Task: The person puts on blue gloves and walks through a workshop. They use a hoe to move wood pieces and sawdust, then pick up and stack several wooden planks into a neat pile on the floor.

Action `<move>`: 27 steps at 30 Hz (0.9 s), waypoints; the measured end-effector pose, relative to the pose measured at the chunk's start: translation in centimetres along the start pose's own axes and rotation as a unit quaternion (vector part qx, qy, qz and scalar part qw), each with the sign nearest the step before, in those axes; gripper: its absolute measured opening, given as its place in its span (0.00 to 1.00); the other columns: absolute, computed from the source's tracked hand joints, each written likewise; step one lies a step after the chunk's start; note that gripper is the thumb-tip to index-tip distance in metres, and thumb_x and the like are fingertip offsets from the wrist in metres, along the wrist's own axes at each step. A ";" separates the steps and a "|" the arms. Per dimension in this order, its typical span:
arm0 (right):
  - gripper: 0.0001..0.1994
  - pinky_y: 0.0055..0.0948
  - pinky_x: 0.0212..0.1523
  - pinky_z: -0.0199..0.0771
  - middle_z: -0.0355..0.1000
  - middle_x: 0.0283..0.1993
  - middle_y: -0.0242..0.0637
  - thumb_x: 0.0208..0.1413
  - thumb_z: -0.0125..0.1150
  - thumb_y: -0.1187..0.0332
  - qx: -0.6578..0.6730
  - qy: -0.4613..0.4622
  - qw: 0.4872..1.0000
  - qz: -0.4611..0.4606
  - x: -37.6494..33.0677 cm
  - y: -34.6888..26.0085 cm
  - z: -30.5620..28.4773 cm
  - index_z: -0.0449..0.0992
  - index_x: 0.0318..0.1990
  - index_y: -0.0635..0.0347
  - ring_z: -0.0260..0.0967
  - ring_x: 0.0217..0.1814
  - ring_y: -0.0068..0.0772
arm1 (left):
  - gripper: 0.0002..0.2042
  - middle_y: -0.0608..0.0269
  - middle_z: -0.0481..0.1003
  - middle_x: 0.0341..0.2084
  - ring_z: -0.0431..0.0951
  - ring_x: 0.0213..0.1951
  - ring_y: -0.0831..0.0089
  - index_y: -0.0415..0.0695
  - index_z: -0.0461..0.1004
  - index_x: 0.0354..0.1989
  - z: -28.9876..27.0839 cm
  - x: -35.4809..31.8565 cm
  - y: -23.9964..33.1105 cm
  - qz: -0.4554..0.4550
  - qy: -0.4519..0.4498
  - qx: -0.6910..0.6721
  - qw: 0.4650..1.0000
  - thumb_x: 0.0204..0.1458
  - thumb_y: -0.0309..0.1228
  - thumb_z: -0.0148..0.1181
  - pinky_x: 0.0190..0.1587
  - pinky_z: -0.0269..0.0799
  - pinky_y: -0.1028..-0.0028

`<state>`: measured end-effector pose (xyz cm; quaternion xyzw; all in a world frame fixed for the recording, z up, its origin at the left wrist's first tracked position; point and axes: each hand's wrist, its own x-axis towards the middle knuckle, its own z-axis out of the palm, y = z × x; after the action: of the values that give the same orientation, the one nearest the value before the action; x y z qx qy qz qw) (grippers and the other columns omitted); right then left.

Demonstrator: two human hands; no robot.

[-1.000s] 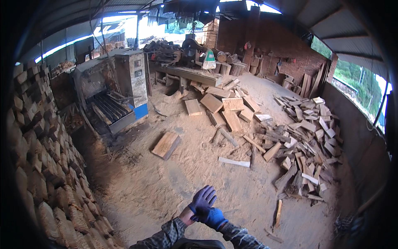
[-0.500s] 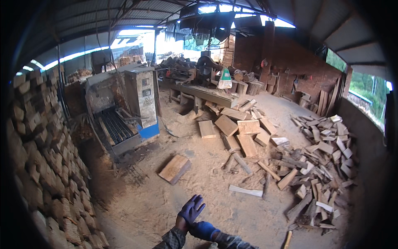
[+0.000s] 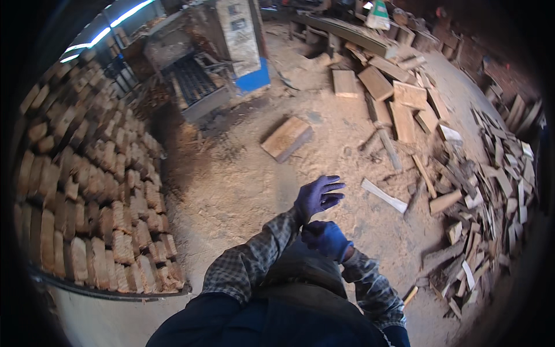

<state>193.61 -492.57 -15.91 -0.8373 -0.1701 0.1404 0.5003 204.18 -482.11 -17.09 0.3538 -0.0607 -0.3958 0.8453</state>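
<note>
Wood block: the thick wood block (image 3: 287, 139) lies by itself on the sawdust-strewn floor (image 3: 225, 191); neither hand touches it.
Left hand: the left hand (image 3: 319, 196) is nearer the person than the wood block, slightly to its right; fingers spread and lightly bent, with nothing held in them.
Right hand: the right hand (image 3: 328, 239) is nearer the person again, just beside the left wrist; its fingers look folded inward — whether they pinch the cuff there, I cannot tell, the fingertips being in shadow.
Gloves: the left glove (image 3: 312, 203) and right glove (image 3: 339, 245), blue-purple, are on the hands, on the person's side of the wood block; probably light, soft and stretchy, hard to damage; the cuff edge seems the best hold.
Block handling: likely heavy, stiff and rough rather than slippery; two hands under opposite ends would suit it.
Pale strip: the pale wood strip (image 3: 384, 195) lies right of the wood block and nearer the person; probably light — one hand round its middle.
Wood around: the stacked wood (image 3: 95, 231) stands left of the wood block; the split-wood pile (image 3: 491, 214) spreads to its right.
</note>
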 end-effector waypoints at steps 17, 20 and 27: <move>0.17 0.44 0.48 0.72 0.74 0.44 0.51 0.57 0.51 0.56 -0.005 -0.069 0.985 0.158 19.7 17.5 -8.1 0.76 0.44 0.57 0.72 0.46 0.53 | 0.18 0.60 0.75 0.27 0.78 0.33 0.65 0.38 0.74 0.37 -16.0 20.7 6.7 -0.121 0.115 0.071 0.983 0.61 0.43 0.51 0.42 0.76 0.63; 0.09 0.36 0.47 0.74 0.74 0.40 0.42 0.53 0.52 0.67 -0.163 0.021 0.985 0.061 17.4 25.9 -9.5 0.78 0.37 0.52 0.73 0.47 0.44 | 0.18 0.58 0.78 0.30 0.79 0.29 0.66 0.37 0.75 0.39 -21.6 21.2 10.1 -0.193 0.240 0.217 0.926 0.61 0.43 0.52 0.37 0.78 0.67; 0.19 0.36 0.40 0.76 0.79 0.34 0.44 0.53 0.54 0.55 0.068 0.132 0.796 0.587 8.2 35.0 -15.9 0.80 0.39 0.62 0.78 0.36 0.38 | 0.12 0.53 0.78 0.28 0.80 0.30 0.65 0.36 0.75 0.38 -42.5 20.4 12.1 -0.258 0.235 0.450 0.822 0.58 0.33 0.52 0.31 0.77 0.68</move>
<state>212.51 -517.10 -40.14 -0.7508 0.4317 0.3065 0.3949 241.83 -467.97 -44.44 0.7800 0.0615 -0.4328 0.4477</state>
